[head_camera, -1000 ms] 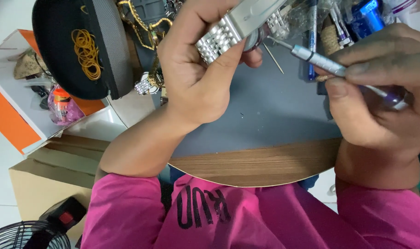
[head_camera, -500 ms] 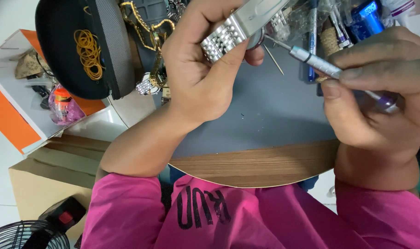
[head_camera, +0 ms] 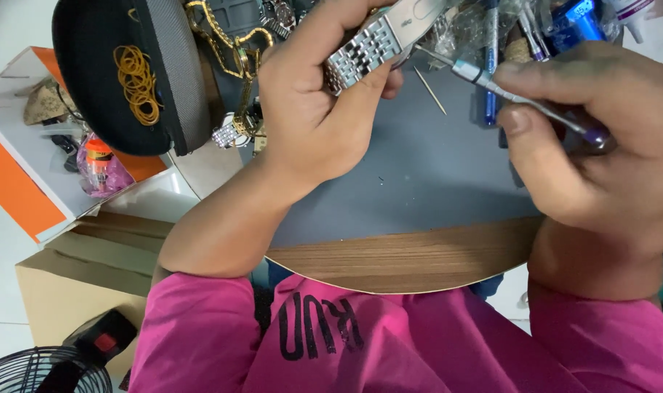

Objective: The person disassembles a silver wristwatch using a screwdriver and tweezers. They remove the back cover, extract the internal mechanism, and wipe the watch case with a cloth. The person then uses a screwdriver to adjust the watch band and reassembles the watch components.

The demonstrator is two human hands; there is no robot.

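My left hand grips a silver metal watch bracelet and holds it up over a grey mat. Fingers wrap the band from below, with its links showing above the thumb. My right hand pinches a thin metal tool with a purple handle. The tool's fine tip points left and meets the bracelet near the top edge of the view. The watch case itself is cut off at the top.
A wooden round table edge lies under the mat. A black dish with yellow rubber bands sits at upper left, gold chains beside it. Pens and blue tools crowd the top right. A cardboard box and a fan stand lower left.
My left hand and the bracelet have drifted slightly right. The tool in my right hand stays at the bracelet, shifting only a little.
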